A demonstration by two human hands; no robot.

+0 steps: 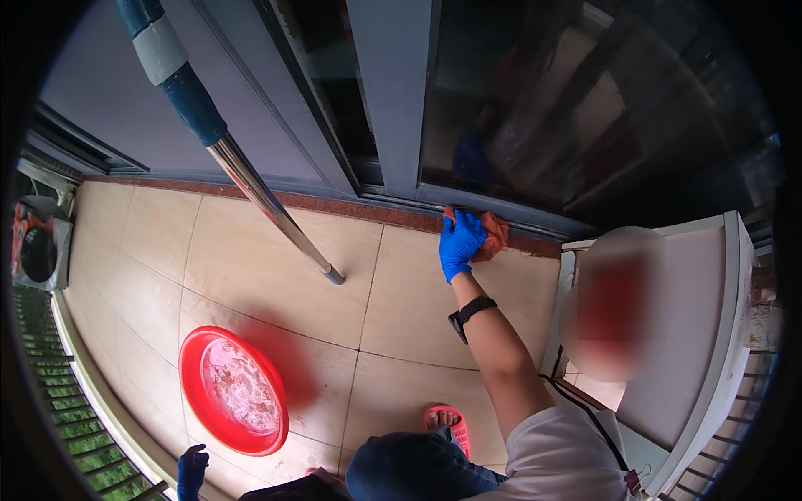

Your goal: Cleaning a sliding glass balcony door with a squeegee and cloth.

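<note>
My right hand (pixel 462 244), in a blue glove, presses a reddish cloth (pixel 494 237) against the bottom track (pixel 413 204) of a dark sliding glass door (pixel 501 125). The cloth bunches out on the far side of my fingers, over the dark red stone sill (pixel 313 204). My left hand (pixel 192 471), gloved in blue too, hangs at the lower left edge with its fingers loosely bent and apart. Nothing shows in it. Close to that hand stands a red plastic basin (pixel 188 388) holding foamy water (pixel 241 388).
A telescopic pole (pixel 269 203) with a blue grip slants down over the beige floor tiles (pixel 269 257). At right stands a white cabinet (pixel 677 325), partly covered by a blurred patch. A railing (pixel 75 407) runs along the left. My foot in a pink slipper (pixel 459 432) is below.
</note>
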